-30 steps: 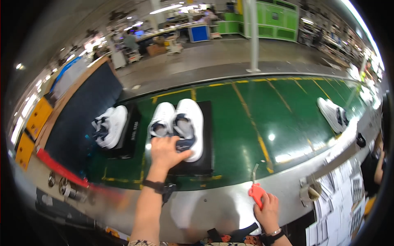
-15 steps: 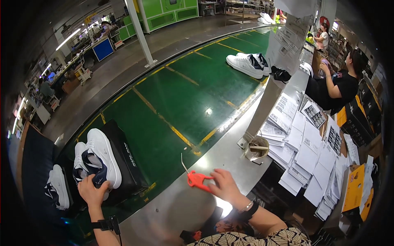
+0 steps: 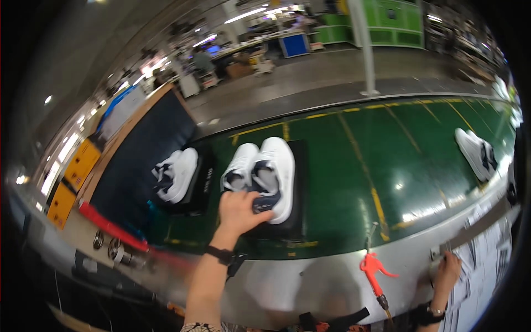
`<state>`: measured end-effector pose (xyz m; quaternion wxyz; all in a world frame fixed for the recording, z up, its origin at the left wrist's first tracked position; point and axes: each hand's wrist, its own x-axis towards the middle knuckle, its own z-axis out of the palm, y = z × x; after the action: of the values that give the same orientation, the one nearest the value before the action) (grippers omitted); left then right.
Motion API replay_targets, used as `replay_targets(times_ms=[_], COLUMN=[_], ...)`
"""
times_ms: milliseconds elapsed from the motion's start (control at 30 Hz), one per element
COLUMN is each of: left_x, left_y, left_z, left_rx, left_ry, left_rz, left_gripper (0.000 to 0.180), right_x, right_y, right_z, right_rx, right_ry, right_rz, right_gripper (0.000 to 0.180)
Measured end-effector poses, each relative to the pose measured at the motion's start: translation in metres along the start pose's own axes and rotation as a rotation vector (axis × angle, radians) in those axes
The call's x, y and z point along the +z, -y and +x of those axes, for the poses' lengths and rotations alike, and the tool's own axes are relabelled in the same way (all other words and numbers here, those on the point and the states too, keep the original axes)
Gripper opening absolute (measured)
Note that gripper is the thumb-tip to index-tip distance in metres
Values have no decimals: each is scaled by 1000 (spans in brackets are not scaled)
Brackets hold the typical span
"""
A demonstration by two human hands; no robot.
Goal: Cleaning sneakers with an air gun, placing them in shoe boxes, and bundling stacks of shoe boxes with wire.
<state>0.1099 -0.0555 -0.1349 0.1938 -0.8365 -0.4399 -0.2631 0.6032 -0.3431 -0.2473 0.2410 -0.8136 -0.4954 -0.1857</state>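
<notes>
A pair of white sneakers (image 3: 283, 171) with navy lining rests on a black shoebox (image 3: 299, 193) on the green conveyor belt. My left hand (image 3: 240, 213) is closed around their heels, thumb on the right shoe's navy heel; part of the left shoe is hidden behind it. At the lower right, my right hand (image 3: 449, 271) is at the small metal cup (image 3: 438, 268) on the metal ledge. Its fingers are blurred and partly hidden. Between the hands a red air blow gun (image 3: 374, 275) lies on the ledge, apart from both.
Another white pair (image 3: 181, 174) sits on a black box to the left, beside a dark panel (image 3: 146, 144). Further white sneakers (image 3: 474, 154) stand on the belt at far right. Paper sheets (image 3: 481, 265) lie beyond my right hand. A red bar (image 3: 113, 227) borders the lower left.
The view has turned left. My right hand has let go of the red blow gun and moved right to the metal cup. My left hand stays on the sneakers' heels.
</notes>
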Motion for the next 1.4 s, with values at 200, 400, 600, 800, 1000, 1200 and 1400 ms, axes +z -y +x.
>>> replay_targets(times_ms=[200, 400, 600, 800, 1000, 1200, 1400], left_x=[-14, -6, 1, 4, 4, 4, 6], left_y=[24, 19, 23, 24, 25, 25, 25], left_z=[-15, -10, -11, -12, -11, -9, -9], left_rx=[-65, -83, 4, 32, 40, 36, 37], left_ry=[-16, 8, -114, -185, -187, -184, -188], left_rz=[10, 19, 56, 86, 84, 100, 114], left_gripper=[48, 47, 53, 53, 50, 50, 50], right_x=[-54, -33, 15, 63, 99, 110, 82], right_y=[92, 212, 325, 406, 430, 430, 437], right_z=[28, 89, 138, 171, 172, 170, 195], right_rx=[150, 528, 444, 251, -295, -546, -544], right_ry=[-160, 366, 1039, 948, 632, 564, 521], right_rz=[401, 1467, 1844, 1728, 1359, 976, 741], right_gripper=[10, 36, 33, 30, 19, 20, 36])
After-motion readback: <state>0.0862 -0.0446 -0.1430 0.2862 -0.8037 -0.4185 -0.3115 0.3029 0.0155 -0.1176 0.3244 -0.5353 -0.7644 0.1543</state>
